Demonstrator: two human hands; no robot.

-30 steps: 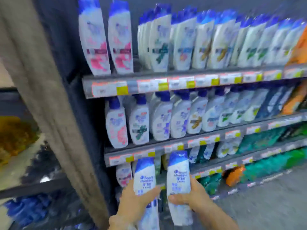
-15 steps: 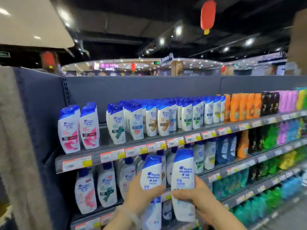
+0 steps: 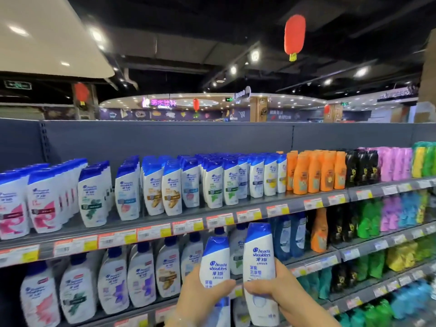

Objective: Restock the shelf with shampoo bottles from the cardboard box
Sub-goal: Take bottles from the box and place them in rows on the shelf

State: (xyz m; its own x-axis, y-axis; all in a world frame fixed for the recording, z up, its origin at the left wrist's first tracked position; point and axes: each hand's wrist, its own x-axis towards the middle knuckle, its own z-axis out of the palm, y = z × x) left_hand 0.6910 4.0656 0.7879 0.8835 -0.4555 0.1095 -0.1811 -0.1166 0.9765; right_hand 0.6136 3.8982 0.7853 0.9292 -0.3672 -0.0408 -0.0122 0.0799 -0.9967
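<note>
Before the shampoo aisle, at chest height: two white shampoo bottles with blue caps, upright, side by side and nearly touching. Left hand (image 3: 203, 293) curled round the lower half of the left bottle (image 3: 215, 263); right hand (image 3: 280, 293) wrapped round the right bottle (image 3: 259, 260), thumb across its front. Both sit in front of the second shelf, just under the price-tag rail of the top shelf (image 3: 236, 208). Cardboard box: not in view. Step, by my reading: carrying stock to its slot. Next move calls for lifting both above the rail, finding the matching label row, and sliding them in upright.
</note>
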